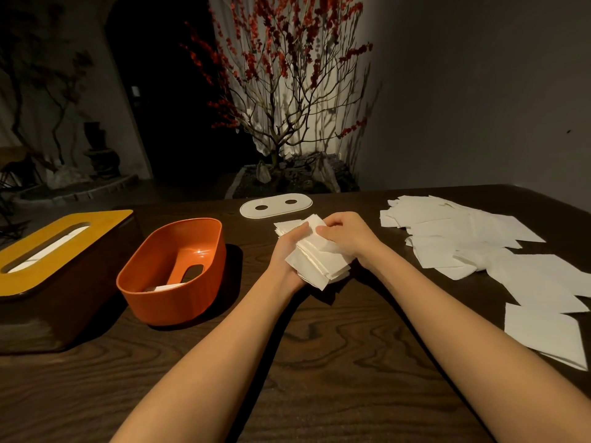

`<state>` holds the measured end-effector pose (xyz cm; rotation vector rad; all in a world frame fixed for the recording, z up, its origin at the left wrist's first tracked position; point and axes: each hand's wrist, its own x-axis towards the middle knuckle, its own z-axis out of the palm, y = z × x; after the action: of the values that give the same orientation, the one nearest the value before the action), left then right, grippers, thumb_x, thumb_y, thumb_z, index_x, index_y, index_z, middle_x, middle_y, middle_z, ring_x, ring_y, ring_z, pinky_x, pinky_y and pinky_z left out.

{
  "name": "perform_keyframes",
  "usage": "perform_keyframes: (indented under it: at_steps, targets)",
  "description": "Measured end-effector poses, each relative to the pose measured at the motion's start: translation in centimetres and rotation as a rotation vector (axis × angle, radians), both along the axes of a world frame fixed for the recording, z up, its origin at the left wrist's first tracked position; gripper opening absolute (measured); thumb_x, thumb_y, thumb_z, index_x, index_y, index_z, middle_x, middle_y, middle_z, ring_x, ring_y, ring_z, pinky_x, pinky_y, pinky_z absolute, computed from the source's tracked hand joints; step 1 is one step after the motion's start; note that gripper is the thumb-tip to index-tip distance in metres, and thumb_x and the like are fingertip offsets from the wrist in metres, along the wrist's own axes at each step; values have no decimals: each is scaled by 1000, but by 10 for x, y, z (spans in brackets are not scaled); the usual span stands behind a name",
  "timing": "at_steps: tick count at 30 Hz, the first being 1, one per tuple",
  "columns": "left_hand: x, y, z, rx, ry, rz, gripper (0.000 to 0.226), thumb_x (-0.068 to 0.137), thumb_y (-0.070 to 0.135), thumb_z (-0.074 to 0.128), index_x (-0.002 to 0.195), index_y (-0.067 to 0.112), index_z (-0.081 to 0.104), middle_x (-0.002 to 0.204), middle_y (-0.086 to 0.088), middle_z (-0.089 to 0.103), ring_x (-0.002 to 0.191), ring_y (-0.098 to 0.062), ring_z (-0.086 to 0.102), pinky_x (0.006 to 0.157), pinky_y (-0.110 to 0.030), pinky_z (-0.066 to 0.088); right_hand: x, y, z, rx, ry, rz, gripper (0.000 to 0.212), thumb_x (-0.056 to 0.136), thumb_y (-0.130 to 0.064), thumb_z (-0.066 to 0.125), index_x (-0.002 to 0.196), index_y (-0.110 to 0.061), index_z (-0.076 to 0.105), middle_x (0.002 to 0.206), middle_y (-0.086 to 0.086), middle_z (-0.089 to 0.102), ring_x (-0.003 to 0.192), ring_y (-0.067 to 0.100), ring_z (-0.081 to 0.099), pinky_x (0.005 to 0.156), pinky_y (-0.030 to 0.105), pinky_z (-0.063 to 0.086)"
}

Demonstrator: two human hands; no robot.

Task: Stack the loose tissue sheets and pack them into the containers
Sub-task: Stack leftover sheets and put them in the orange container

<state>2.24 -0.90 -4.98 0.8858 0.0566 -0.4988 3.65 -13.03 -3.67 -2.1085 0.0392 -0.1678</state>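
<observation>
A stack of white tissue sheets [319, 260] is held above the dark wooden table [319, 362] between both hands. My left hand [287, 251] grips its left side from underneath. My right hand [347, 233] curls over the top right edge, pinching the upper sheets. Loose white tissue sheets [479, 244] lie scattered across the table's right side. An orange open container [172, 266] lies to the left with its slot facing down and a bit of tissue showing inside. A brown tissue box with a yellow slotted lid [54, 244] sits at the far left, tissue visible in its slot.
A white oval lid with two holes [275, 204] lies flat behind the stack. A potted tree with red blossoms [287, 107] stands beyond the table's far edge. Bare wood stretches between my forearms and in front of the containers.
</observation>
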Motion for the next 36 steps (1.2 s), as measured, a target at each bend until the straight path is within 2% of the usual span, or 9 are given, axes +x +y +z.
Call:
perform_keyframes:
  at_steps: [3,6,10,17,22,27,30,34,36]
  targets:
    - [0,1,3,-88,71,45,32,102,28,40,90,1,55,77,-21,69,88,-36,59,88,-51,41,0,5,-3,-238,-159,-26,33,93,-29,60,124,-19,56,113,0,58,104,15,55,93,40,49]
    - [8,3,3,-186,120,104,42,102,34,38,96,-3,57,94,-25,66,97,-38,58,100,-50,39,-7,15,4,-359,-292,92,29,91,-40,57,116,-26,59,111,-5,49,113,16,47,99,44,42]
    - [18,5,2,-268,200,193,49,100,42,40,95,-6,52,97,-27,56,88,-40,54,76,-48,44,-18,19,9,-358,-194,414,34,82,-47,68,110,-33,56,114,-8,44,116,12,38,103,41,38]
    - [29,14,-4,-220,169,267,49,100,46,39,93,-1,51,109,-22,58,94,-36,56,98,-48,40,-13,15,1,-635,-225,464,44,79,-14,66,115,-27,44,115,-4,36,109,14,31,96,37,34]
    - [31,18,-7,-256,160,282,46,101,43,40,97,-1,50,115,-24,57,101,-35,57,100,-46,42,-4,9,-3,-470,-426,371,10,86,-19,66,90,-27,61,105,-10,49,102,4,33,98,39,36]
    - [26,17,-4,-272,164,263,47,102,42,37,99,-4,51,109,-26,57,98,-35,58,92,-46,44,-4,7,-2,-338,-455,413,2,86,-16,69,88,-16,70,103,-6,62,101,3,42,83,14,32]
    - [24,16,-2,-271,186,271,50,102,41,39,123,-4,48,118,-26,57,112,-38,56,81,-48,47,-3,5,-3,-314,-420,429,9,86,-19,69,91,-12,71,102,-10,61,96,-7,41,79,9,30]
    - [20,14,1,-246,188,282,36,102,37,39,109,3,46,96,-25,56,97,-38,56,77,-47,45,-1,4,-3,-300,-358,450,9,85,-20,70,88,-12,72,97,-16,57,96,-7,41,78,14,30]
    - [22,16,-1,-254,204,294,39,102,38,39,103,0,49,105,-24,58,95,-37,57,83,-48,44,-2,5,-2,-287,-347,459,7,84,-21,71,85,-14,71,96,-16,56,95,-7,41,78,15,31]
